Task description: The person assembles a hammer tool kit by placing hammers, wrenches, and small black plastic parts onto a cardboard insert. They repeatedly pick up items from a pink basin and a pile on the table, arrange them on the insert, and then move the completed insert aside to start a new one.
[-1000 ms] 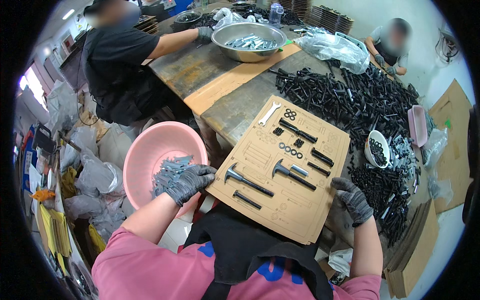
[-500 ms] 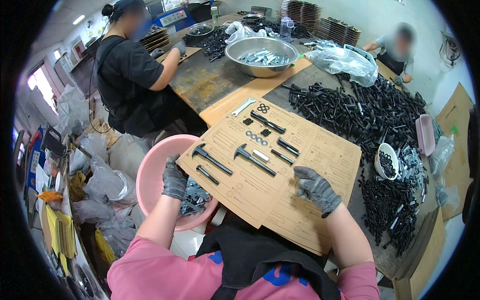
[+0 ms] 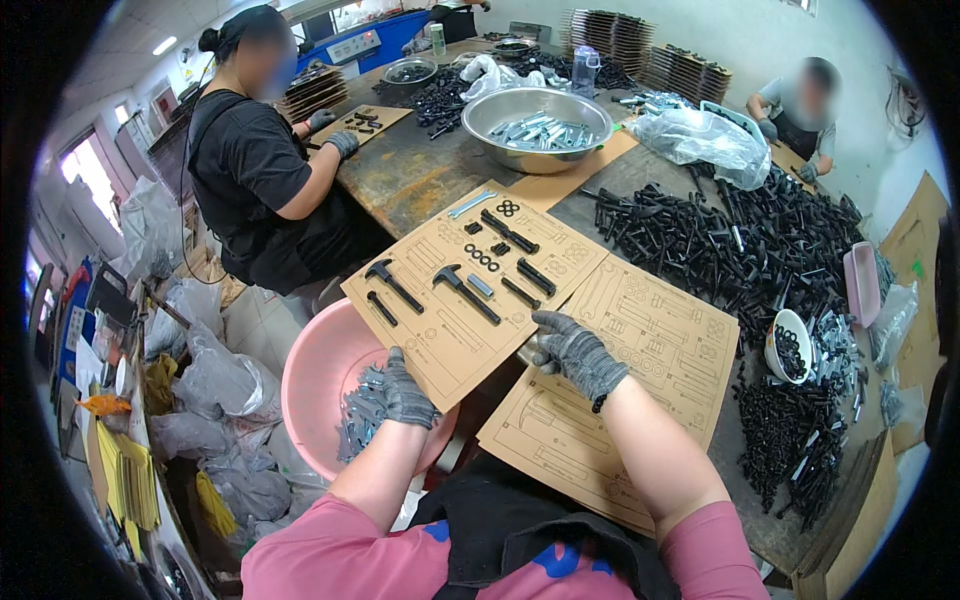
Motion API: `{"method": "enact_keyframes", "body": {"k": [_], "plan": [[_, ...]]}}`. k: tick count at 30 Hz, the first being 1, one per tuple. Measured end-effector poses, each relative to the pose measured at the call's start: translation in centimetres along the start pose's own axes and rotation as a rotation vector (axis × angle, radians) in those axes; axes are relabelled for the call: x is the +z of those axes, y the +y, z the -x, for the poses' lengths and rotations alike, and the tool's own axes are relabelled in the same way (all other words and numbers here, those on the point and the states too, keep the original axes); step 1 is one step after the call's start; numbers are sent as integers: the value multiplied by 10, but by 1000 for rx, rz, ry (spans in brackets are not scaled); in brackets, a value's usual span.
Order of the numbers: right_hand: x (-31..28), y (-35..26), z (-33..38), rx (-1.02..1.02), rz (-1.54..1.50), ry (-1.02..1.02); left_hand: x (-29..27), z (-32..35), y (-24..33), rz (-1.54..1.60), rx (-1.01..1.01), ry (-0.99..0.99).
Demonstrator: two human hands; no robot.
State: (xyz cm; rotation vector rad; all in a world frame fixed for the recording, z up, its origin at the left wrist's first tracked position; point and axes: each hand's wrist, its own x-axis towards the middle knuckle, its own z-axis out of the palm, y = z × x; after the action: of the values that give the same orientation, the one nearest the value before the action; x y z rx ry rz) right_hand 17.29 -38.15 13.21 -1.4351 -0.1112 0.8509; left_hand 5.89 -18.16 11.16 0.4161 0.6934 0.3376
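Observation:
Both my gloved hands hold a brown cardboard sheet (image 3: 455,350) printed with part outlines. My left hand (image 3: 407,393) is closed on its near edge; my right hand (image 3: 578,355) grips its right edge, fingertips on top, thumb hidden. On the sheet lie an open-end wrench (image 3: 471,205), black rings (image 3: 508,208), washers (image 3: 482,257), two black T-headed bolts (image 3: 465,293), a silver sleeve (image 3: 481,287) and several black bolts (image 3: 511,231). More printed cardboard sheets (image 3: 690,345) are under and right of my right hand.
Left below the sheet stands a pink basin (image 3: 300,370) of metal pieces. A steel bowl (image 3: 540,160) of silver parts sits beyond. Heaped black bolts (image 3: 690,235) and a white bowl (image 3: 789,372) of black rings are at right. Co-workers (image 3: 265,170) (image 3: 800,115) work across the table.
The loaded sheet has come off the stack and shifted left, showing the printed sheets beneath. My left hand has moved to its near edge, and my right hand has moved left onto its right edge.

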Motion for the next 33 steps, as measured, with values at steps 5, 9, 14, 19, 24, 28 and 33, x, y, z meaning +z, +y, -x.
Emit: {"method": "enact_keyframes", "body": {"k": [5,9,14,19,24,28,33], "plan": [[1,-5,7,-48,260,-30,-12,-40,18,80,-28,-177],[-7,-16,48,-156,202,-34,-25,-77,35,48,96,-194],[-38,-8,82,-233,148,115,-18,-126,51,-113,291,-24],[-56,2,102,-264,83,185,-19,-173,69,-101,347,8],[-56,23,92,-416,-279,154,-96,-231,115,-244,659,183],[-53,43,135,-511,-679,419,7,-65,67,-188,979,-212],[23,82,161,-397,-639,338,6,69,-52,-1008,786,-880]]}}
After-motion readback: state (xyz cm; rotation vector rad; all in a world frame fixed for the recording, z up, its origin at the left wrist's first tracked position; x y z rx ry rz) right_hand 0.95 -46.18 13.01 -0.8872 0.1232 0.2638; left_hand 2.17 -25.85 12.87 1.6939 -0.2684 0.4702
